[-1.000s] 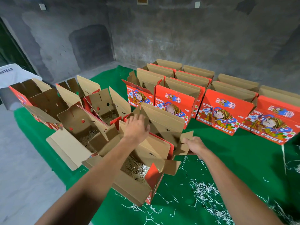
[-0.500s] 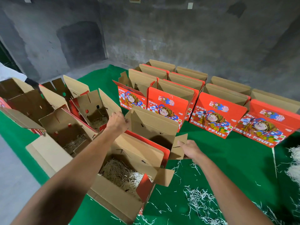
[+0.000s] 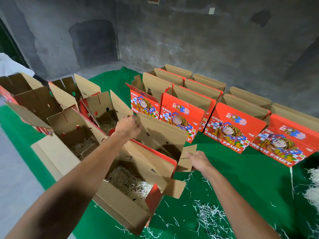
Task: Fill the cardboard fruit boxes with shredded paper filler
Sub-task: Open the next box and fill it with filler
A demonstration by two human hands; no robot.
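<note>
The left hand [image 3: 126, 125] has its grip closed on the top edge of the tall brown flap of an open cardboard fruit box [image 3: 160, 135], and the right hand [image 3: 198, 160] grips the small side flap of the same box. Just below both grips stands another open brown cardboard box [image 3: 120, 206] with pale shredded paper filler [image 3: 127, 181] inside. More loose white shreds [image 3: 208, 216] lie on the green bench [image 3: 233, 173] below the right grip.

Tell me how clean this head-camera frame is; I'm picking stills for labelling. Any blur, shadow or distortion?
Head view: wide-angle bending curves the wall and table edges; the far-left boxes smear with motion blur; the left hand and right hand stay fairly sharp; the left forearm throws a shadow onto the open box of shredded paper; no glare.
</note>
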